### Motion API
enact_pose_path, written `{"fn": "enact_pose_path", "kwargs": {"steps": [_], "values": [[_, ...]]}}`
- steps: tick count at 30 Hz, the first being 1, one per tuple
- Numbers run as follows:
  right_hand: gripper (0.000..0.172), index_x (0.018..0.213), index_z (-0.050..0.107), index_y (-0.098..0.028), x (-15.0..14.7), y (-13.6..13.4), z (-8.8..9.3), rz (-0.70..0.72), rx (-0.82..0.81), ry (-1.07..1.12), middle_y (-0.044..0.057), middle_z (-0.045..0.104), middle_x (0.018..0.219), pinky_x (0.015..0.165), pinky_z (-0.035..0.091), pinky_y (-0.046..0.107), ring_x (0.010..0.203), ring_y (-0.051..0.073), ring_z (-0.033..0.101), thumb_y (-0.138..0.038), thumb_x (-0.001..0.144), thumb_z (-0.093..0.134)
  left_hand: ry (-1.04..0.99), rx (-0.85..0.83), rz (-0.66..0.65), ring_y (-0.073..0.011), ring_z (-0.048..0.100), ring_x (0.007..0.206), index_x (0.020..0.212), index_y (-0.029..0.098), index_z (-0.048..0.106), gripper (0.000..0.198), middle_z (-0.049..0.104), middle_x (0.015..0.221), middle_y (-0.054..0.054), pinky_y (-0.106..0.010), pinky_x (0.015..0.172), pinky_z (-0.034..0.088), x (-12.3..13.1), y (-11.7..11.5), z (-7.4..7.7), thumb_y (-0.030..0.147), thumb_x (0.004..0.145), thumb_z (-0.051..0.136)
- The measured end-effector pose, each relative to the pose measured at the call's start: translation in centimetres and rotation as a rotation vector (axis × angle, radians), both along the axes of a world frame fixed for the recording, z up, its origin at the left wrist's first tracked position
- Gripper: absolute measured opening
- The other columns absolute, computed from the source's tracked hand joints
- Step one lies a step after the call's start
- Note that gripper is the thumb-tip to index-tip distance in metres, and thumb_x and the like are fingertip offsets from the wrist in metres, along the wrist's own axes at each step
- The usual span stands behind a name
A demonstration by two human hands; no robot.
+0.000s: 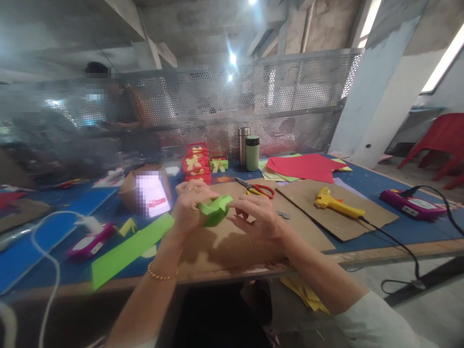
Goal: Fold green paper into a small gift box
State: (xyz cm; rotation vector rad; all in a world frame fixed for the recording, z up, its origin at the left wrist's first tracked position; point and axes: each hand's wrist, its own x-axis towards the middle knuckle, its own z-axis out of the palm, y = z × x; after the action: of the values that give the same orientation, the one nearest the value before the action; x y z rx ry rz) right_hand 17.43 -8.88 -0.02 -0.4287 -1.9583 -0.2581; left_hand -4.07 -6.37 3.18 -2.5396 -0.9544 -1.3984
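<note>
My left hand is closed round a small folded green paper piece, held above the brown cardboard sheet. Close to the piece's right edge is my right hand, its fingers bent and partly apart; whether a fingertip touches the paper is hard to tell. A long green paper strip lies left of my left wrist. Beyond my hands rest red-handled scissors. Red boxes with yellow bows are stacked at the back, beside a green box with a bow.
A yellow glue gun lies on cardboard at right, its cable running to a purple power strip. Two bottles stand behind red paper sheets. At left are a lit phone and another purple strip.
</note>
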Motion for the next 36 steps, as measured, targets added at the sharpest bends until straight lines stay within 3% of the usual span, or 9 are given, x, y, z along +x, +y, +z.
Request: {"fn": "enact_pose_path", "kwargs": {"steps": [6, 13, 23, 30, 36], "values": [[0.015, 0.086, 0.062, -0.017, -1.7, -0.9, -0.5, -0.381, 0.192, -0.069, 0.001, 0.06, 0.069, 0.063, 0.029, 0.031, 0.062, 0.014, 0.052, -0.026, 0.098, 0.059, 0.006, 0.11, 0.125, -0.0266, 0.066, 0.095, 0.088, 0.027, 0.08, 0.015, 0.075, 0.077, -0.004, -0.048, 0.101, 0.033, 0.5, 0.2, -1.1, 0.033, 0.091, 0.067], [0.028, 0.071, 0.052, -0.021, -2.9, -1.1, -0.7, -0.584, 0.287, -0.056, -0.001, 0.051, 0.061, 0.063, 0.023, 0.034, 0.058, 0.015, 0.04, -0.014, 0.098, 0.048, -0.032, 0.245, 0.126, -0.0256, 0.066, 0.089, 0.083, 0.026, 0.078, 0.019, 0.075, 0.075, -0.002, -0.045, 0.096, 0.028, 1.2, 0.2, -1.6, 0.029, 0.095, 0.062], [0.031, 0.07, 0.051, -0.021, -2.8, -1.5, -0.3, -0.573, 0.387, -0.043, -0.002, 0.046, 0.057, 0.062, 0.022, 0.035, 0.056, 0.015, 0.037, -0.011, 0.099, 0.048, -0.034, 0.291, 0.19, -0.0259, 0.066, 0.092, 0.092, 0.027, 0.079, 0.021, 0.076, 0.077, -0.002, -0.045, 0.098, 0.03, 1.7, -0.3, -2.1, 0.03, 0.098, 0.059], [0.032, 0.07, 0.051, -0.02, -2.9, -1.6, -0.2, -0.512, 0.407, -0.034, -0.003, 0.045, 0.057, 0.061, 0.021, 0.034, 0.054, 0.014, 0.036, -0.01, 0.1, 0.045, -0.05, 0.326, 0.175, -0.0217, 0.068, 0.083, 0.087, 0.025, 0.079, 0.024, 0.074, 0.073, -0.002, -0.035, 0.081, 0.043, 1.4, 0.1, -2.3, 0.021, 0.097, 0.057], [0.029, 0.074, 0.055, -0.019, -2.9, -1.6, -0.1, -0.468, 0.447, -0.014, -0.003, 0.049, 0.057, 0.061, 0.021, 0.034, 0.055, 0.015, 0.036, -0.01, 0.099, 0.047, -0.093, 0.407, 0.171, -0.021, 0.069, 0.085, 0.092, 0.024, 0.081, 0.019, 0.074, 0.072, -0.002, -0.035, 0.082, 0.045, 1.7, 0.3, -2.5, 0.02, 0.094, 0.063]]}}
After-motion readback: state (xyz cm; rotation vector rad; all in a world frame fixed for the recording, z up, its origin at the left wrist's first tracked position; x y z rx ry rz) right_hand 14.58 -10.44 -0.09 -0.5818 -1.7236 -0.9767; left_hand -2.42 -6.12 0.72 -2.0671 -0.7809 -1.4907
